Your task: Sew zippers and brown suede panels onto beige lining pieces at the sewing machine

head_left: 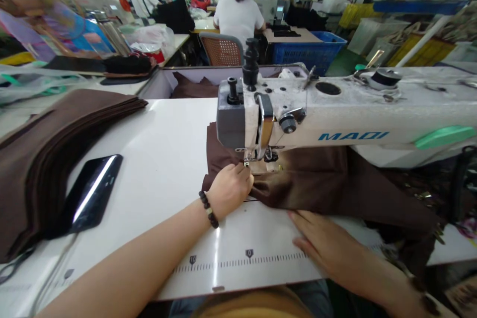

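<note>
A dark brown fabric piece [320, 186] lies under the presser foot of a white sewing machine [346, 114]. It stretches right along the machine bed, with folds near the needle. My left hand [230, 190], a beaded bracelet at its wrist, is closed on the fabric just in front of the needle. Its fingertips are partly hidden against the cloth. To the right, my right hand [326, 238] rests low at the fabric's front edge. Its fingers are stretched out with the thumb apart, and the fingertips touch the cloth's border.
On the left lies a thick stack of brown fabric pieces [40, 154], with a black phone [93, 191] and its cable beside it. A ruler scale [238, 262] marks the table's front. Behind the machine, a person in white [238, 12] sits near a blue crate [307, 52].
</note>
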`<state>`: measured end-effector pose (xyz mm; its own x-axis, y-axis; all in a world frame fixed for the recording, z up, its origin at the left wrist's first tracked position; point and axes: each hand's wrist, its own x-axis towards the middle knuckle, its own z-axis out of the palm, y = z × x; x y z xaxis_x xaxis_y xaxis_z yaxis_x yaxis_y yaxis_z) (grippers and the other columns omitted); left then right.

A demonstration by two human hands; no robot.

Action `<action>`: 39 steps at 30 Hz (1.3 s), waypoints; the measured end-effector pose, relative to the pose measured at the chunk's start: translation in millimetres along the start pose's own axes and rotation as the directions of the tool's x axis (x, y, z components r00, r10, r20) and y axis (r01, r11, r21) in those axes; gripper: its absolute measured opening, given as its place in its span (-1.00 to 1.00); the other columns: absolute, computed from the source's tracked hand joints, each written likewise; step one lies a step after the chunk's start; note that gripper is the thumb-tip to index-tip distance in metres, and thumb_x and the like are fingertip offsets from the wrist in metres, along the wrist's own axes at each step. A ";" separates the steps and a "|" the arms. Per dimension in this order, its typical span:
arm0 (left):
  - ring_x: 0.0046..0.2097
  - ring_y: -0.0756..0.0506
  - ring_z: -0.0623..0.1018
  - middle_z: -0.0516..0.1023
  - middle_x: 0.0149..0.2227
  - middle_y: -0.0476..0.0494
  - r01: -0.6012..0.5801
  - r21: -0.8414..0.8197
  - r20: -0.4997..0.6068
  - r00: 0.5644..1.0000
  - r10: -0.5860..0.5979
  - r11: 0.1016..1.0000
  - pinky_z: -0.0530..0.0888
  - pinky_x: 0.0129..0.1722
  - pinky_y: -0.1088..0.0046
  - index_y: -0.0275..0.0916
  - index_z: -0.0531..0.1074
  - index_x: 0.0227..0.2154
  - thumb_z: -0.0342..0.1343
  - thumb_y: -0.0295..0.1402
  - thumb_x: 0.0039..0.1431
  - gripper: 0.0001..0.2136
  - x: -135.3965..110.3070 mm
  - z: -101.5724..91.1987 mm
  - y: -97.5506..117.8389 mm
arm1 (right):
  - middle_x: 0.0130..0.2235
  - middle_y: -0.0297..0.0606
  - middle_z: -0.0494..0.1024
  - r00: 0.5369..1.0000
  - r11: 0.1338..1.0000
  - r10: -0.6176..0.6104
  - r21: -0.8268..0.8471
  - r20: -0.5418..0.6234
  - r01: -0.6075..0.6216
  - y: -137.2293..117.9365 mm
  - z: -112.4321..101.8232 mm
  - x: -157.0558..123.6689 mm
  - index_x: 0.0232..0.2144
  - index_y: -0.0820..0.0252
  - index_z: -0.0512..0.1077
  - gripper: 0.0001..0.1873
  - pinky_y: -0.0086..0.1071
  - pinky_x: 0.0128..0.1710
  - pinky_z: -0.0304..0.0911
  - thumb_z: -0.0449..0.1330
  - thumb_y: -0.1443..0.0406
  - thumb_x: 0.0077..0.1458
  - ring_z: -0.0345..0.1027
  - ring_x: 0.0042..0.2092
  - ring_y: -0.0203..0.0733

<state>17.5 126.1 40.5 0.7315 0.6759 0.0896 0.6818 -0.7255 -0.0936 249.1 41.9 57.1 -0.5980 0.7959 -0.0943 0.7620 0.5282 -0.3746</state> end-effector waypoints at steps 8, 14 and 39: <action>-0.26 -0.17 0.41 0.43 -0.26 -0.28 0.094 0.013 0.165 0.982 -0.094 0.996 0.35 -0.34 0.32 -0.40 0.38 -0.28 -0.01 -0.32 0.19 -0.80 -10.5 -19.8 13.0 | -0.06 -0.15 0.44 0.958 0.979 0.029 0.204 -0.284 0.030 -12.7 -31.9 45.5 -0.04 0.19 0.36 -0.67 -0.25 0.00 0.21 -0.06 0.25 0.21 0.29 -0.01 -0.14; -0.25 -0.13 0.45 0.46 -0.22 -0.24 0.131 -0.203 0.262 0.962 -0.075 0.970 0.38 -0.26 0.35 -0.34 0.38 -0.22 -0.17 -0.08 0.24 -0.59 -14.7 -44.6 6.4 | 0.06 0.05 0.29 0.992 0.942 -0.021 -0.334 -0.127 -0.023 -21.1 6.8 91.1 0.03 0.28 0.27 -0.63 0.10 0.06 -0.02 0.00 0.32 0.17 0.13 0.09 0.09; -0.02 -0.20 0.32 0.32 -0.06 -0.32 0.207 -0.246 -0.073 0.970 -0.232 0.947 0.32 0.03 0.30 -0.47 0.28 -0.10 0.07 -0.15 0.10 -0.55 -21.6 15.7 -0.9 | 0.16 -0.08 0.17 0.983 0.985 0.030 -0.163 -0.182 -0.060 -4.8 29.8 94.4 0.12 0.20 0.15 -0.57 0.12 0.15 -0.17 -0.06 0.33 0.19 -0.09 0.21 -0.04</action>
<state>1.0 114.2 23.0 0.5516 0.8142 0.1809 0.7968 -0.5785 0.1743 181.6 105.7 22.5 -0.5196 0.8520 0.0644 0.8270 0.5204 -0.2130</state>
